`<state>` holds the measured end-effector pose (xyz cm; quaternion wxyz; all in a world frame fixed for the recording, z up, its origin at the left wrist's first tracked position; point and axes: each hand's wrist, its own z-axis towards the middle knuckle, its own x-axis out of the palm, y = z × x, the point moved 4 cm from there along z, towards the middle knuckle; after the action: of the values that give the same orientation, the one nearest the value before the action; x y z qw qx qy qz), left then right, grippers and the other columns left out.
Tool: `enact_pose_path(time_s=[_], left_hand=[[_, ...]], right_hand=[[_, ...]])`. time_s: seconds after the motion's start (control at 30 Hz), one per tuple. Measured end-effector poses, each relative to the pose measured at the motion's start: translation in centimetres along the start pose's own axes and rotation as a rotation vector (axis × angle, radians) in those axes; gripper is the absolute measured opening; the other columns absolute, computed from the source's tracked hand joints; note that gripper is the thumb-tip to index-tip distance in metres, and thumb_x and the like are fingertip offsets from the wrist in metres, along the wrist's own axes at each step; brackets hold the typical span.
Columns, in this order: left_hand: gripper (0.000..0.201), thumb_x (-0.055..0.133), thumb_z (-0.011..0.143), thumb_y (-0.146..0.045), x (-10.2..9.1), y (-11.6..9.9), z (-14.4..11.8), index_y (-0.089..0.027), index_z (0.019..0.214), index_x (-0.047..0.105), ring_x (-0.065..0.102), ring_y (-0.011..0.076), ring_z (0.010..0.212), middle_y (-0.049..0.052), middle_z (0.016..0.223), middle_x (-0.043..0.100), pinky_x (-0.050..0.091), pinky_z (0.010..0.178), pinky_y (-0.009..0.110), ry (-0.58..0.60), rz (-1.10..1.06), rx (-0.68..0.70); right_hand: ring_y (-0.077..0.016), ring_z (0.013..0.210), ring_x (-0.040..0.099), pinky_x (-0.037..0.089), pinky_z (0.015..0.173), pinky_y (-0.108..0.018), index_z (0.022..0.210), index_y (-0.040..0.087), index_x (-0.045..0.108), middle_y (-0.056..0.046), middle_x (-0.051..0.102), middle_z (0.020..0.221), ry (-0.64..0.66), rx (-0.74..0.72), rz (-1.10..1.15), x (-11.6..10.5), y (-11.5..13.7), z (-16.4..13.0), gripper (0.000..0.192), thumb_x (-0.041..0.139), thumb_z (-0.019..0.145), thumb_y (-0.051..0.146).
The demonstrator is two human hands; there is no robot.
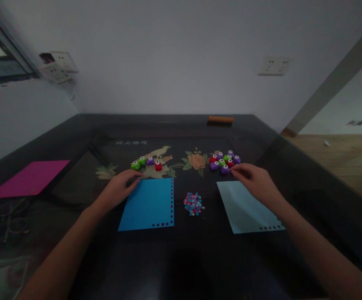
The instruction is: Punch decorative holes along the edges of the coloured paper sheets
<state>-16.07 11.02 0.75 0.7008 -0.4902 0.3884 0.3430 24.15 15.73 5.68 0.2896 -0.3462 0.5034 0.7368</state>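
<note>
looks like the picking-a-punch stage: right hand [256, 179] open, fingertips on the punch cluster [224, 161] above the pale blue sheet [246, 206], left hand [120, 187] loose by the blue sheet [149, 204], next probably needs one punch pinched out

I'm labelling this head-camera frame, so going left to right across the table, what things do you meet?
Pink sheet → left hand → blue sheet → pile of paper cut-outs → right hand.
</note>
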Motion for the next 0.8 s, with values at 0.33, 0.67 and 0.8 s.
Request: enact_pose_path(time_s=[0.33,0.67,0.8], left_hand=[[0.070,0.058,0.071,-0.060,0.5,-0.5,-0.7,-0.017,0.125,0.047,0.047,0.0298,0.117,0.013,0.126,0.052,0.037,0.098,0.044,0.169,0.035,-0.072],[0.080,0.065,0.063,-0.062,1.0,-0.3,-0.8,-0.022,0.129,0.047,0.044,0.0335,0.115,0.013,0.127,0.046,0.038,0.094,0.046,0.212,0.151,-0.072],[0.076,0.066,0.063,-0.061,1.0,-0.5,-0.7,-0.023,0.127,0.050,0.044,0.0319,0.115,0.012,0.125,0.047,0.037,0.095,0.045,0.226,0.137,-0.047]], right_hand=[[-0.0256,0.107,0.052,0.044,0.088,-0.037,0.106,0.013,0.063,-0.013,0.059,0.112,0.312,-0.465,-0.198,12.0,12.7,1.7,0.029,0.060,0.081,0.025],[-0.0340,0.114,0.043,0.043,0.087,-0.046,0.123,0.012,0.054,-0.018,0.050,0.125,0.354,-0.447,-0.260,15.0,12.3,1.6,0.068,0.067,0.070,0.052],[-0.0332,0.113,0.044,0.044,0.085,-0.047,0.122,0.013,0.054,-0.018,0.052,0.123,0.355,-0.444,-0.233,14.8,12.5,1.4,0.065,0.068,0.070,0.048]])
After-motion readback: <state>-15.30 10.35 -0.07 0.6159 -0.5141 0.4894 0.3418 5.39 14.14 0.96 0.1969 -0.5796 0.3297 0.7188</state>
